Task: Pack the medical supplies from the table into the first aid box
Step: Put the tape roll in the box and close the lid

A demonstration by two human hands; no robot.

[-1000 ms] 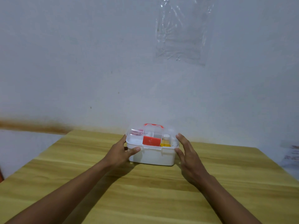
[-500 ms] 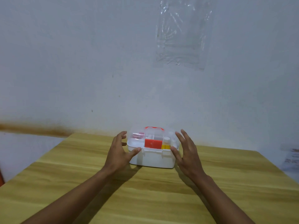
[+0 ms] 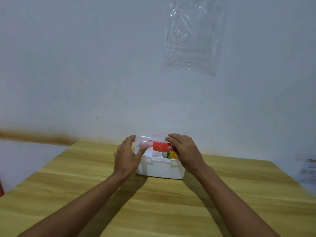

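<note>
Clear lid (image 3: 146,142): now raised above the first aid box (image 3: 160,170), closed earlier.
Left hand (image 3: 126,155): pinches the lid's left end.
Right hand (image 3: 186,151): grips its right end.

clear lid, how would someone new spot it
On the wooden table, near the wall, stands a white box. The clear lid is raised just above it, held between the left hand and right hand. Unlike the opaque box, it is see-through, with a red piece on its front.

Both ends of the clear lid (image 3: 147,141) sit hidden under the left hand (image 3: 126,158) and right hand (image 3: 186,153), the yellow and green items (image 3: 172,155) below too small to name, the right-edge paper (image 3: 307,170) blurred.
</note>
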